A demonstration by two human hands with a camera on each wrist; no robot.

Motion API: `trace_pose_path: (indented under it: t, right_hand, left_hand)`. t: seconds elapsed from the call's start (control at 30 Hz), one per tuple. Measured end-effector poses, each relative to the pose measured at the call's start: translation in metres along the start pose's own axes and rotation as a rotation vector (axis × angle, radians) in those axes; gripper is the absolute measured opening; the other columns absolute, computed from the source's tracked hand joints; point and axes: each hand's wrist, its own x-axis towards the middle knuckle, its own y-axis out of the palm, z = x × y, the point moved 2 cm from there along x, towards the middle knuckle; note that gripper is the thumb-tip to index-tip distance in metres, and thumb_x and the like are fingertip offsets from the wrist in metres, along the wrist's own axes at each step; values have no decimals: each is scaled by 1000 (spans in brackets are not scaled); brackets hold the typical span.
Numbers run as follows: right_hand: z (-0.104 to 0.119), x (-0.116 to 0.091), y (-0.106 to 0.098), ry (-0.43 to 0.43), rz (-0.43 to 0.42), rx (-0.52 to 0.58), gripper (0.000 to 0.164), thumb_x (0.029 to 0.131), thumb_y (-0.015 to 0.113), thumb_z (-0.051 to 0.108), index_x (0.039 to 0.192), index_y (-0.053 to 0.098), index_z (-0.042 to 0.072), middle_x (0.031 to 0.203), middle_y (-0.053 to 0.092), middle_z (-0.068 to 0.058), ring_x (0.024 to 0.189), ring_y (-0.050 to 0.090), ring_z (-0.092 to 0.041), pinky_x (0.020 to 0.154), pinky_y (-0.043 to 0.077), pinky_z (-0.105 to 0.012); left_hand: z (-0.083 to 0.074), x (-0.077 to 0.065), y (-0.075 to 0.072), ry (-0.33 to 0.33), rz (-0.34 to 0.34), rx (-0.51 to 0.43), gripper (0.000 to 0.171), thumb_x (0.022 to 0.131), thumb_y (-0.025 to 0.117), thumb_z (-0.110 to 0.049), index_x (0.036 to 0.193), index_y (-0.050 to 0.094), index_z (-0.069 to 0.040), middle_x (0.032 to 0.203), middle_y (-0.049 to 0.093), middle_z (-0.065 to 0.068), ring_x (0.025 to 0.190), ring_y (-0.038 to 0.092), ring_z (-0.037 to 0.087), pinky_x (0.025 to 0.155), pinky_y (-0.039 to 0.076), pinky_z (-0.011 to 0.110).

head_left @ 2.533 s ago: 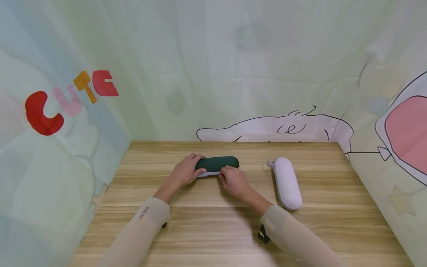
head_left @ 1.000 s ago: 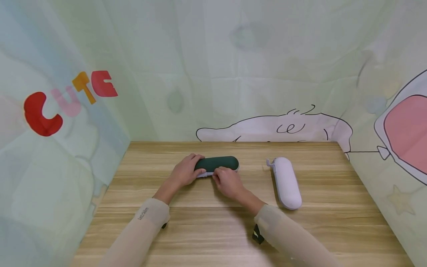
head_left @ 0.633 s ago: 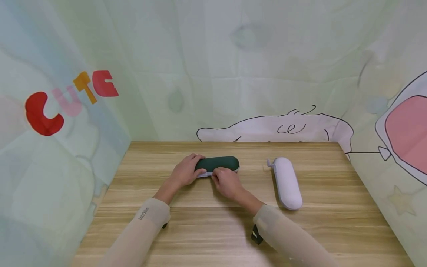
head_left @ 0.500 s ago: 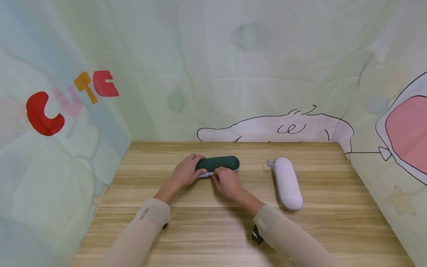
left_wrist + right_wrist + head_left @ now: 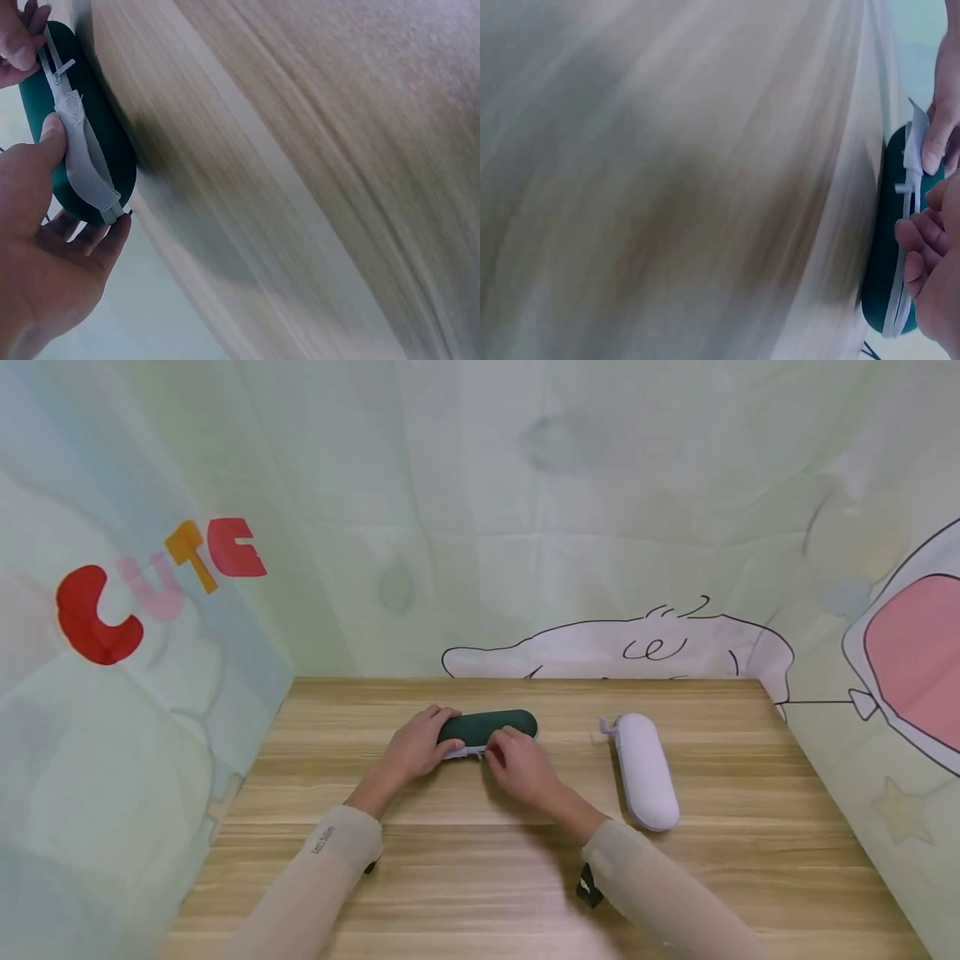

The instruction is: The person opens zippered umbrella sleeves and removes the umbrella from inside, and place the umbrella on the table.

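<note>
Pale green printed fabric backdrop [image 5: 465, 527] stands behind the light-brown wood-grain surface [image 5: 480, 877] in the head view. Dark-green rounded oblong zip case [image 5: 480, 727] lies at frame centre. Left hand [image 5: 420, 743] grips its left end. Right hand [image 5: 522, 766] has bent fingers at the near edge; whether they pinch anything cannot be told. Pale lilac rounded oblong case [image 5: 647, 772] lies right of centre.

Left wrist view: zip case at upper left; light-grey ribbed strap [image 5: 88, 169] beside the left thumb; light-grey zipper pull [image 5: 64, 67] projecting from the seam.

Right wrist view: zip case at right edge; zipper pull between both hands, ungrasped.
</note>
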Motion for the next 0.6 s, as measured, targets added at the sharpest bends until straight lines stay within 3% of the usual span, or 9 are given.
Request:
trace_pose_path:
  t: [0.3,0.6]
  right_hand:
    - [-12,6,-24,17,-85,47,8,98,77,12,102,73,7,98,68,-5,90,64,-20,79,58,-36]
    - [-25,5,-37,59,-151,68,14,99,76,14,108,73,5,105,66,-7,103,60,-27,92,53,-43]
  left_hand:
    - [0,1,0,1,5,-6,58,104,68,-37,154,52,-11,145,57,18,133,56,37,113,44,55]
    - [-2,3,-3,53,41,6,56,108,63,-29,156,49,-5,151,53,21,140,51,40,117,40,56]
